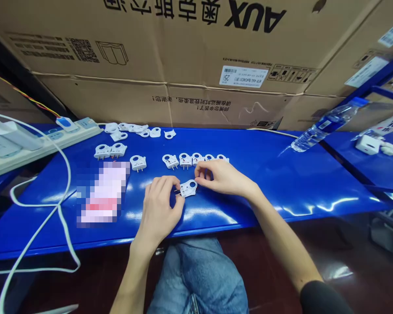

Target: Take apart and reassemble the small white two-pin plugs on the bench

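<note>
We hold a plug (188,188) between the thumb and curled fingers of our left hand (163,204), closed down to a narrow gap; it lies at that hand's two o'clock, prongs toward the fingers. From our right hand (222,176) it sits between eight and nine o'clock, just at the fingertips. That hand is half curled, its tips close together; whether they grip anything, we cannot tell. At the plug's twelve to one o'clock stands a row of plugs (185,160), partly behind our right hand. Covers (131,127) lie toward ten to eleven, a bottle (327,124) at two.
</note>
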The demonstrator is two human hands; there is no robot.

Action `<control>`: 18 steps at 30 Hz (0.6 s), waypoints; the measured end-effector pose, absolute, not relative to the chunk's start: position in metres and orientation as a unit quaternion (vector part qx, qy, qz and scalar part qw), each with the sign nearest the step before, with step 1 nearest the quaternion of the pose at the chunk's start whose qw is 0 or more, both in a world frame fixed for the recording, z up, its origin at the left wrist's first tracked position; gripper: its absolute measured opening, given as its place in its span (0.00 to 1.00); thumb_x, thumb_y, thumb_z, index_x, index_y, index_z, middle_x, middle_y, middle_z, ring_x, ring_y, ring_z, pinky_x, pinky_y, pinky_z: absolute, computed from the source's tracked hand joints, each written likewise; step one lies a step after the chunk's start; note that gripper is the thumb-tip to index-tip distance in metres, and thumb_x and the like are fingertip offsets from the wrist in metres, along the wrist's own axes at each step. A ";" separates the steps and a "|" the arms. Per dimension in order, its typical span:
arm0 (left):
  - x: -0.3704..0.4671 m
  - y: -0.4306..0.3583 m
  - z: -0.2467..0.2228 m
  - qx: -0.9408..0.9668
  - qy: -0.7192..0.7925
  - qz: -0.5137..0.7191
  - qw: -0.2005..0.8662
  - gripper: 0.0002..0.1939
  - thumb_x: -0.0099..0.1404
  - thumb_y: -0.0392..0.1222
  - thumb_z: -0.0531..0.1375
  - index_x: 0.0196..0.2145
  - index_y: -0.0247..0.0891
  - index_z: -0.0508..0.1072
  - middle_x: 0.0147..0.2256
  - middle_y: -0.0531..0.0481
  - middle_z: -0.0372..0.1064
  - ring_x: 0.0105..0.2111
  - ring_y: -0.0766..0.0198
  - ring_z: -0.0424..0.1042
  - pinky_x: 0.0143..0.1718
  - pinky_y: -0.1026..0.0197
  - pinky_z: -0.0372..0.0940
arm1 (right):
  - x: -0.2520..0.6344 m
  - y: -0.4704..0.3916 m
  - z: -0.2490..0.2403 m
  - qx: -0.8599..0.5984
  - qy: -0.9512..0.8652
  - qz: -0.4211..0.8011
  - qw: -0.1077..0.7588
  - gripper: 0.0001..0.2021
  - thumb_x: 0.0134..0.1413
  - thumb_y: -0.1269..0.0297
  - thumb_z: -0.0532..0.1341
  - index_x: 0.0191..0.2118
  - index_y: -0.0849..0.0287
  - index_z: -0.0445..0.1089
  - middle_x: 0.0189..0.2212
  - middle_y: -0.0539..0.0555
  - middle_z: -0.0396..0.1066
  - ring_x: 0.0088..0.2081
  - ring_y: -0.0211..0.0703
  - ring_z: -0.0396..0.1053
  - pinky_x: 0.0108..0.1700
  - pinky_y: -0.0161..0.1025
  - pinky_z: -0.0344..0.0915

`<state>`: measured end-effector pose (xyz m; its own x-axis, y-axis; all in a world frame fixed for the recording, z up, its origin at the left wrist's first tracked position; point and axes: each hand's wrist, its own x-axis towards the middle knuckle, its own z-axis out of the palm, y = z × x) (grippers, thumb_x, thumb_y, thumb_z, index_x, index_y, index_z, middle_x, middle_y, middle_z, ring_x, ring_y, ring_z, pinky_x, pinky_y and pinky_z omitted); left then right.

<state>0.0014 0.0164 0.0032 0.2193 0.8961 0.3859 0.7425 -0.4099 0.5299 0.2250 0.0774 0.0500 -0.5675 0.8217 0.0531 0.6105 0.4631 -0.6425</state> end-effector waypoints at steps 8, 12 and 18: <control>0.002 0.017 0.000 0.783 0.531 0.308 0.103 0.06 0.67 0.34 0.57 0.40 0.43 0.66 0.43 0.50 0.74 0.46 0.53 0.70 0.49 0.49 0.60 | 0.231 0.076 0.048 -0.397 -0.846 0.338 0.110 0.13 0.51 0.66 0.75 0.35 0.55 0.70 0.31 0.46 0.75 0.33 0.39 0.71 0.34 0.35 0.61; 0.002 0.017 0.000 0.782 0.531 0.310 0.101 0.05 0.68 0.34 0.57 0.40 0.43 0.67 0.42 0.50 0.74 0.45 0.54 0.70 0.49 0.49 0.60 | 0.224 0.074 0.047 -0.390 -0.850 0.333 0.118 0.08 0.55 0.73 0.69 0.33 0.56 0.70 0.28 0.45 0.74 0.32 0.38 0.71 0.35 0.35 0.60; 0.000 0.018 -0.002 0.778 0.530 0.322 0.100 0.06 0.69 0.36 0.58 0.43 0.43 0.69 0.43 0.49 0.75 0.46 0.53 0.71 0.49 0.49 0.61 | 0.225 0.077 0.045 -0.394 -0.847 0.318 0.160 0.08 0.61 0.74 0.63 0.43 0.57 0.75 0.33 0.49 0.77 0.34 0.39 0.73 0.39 0.37 0.65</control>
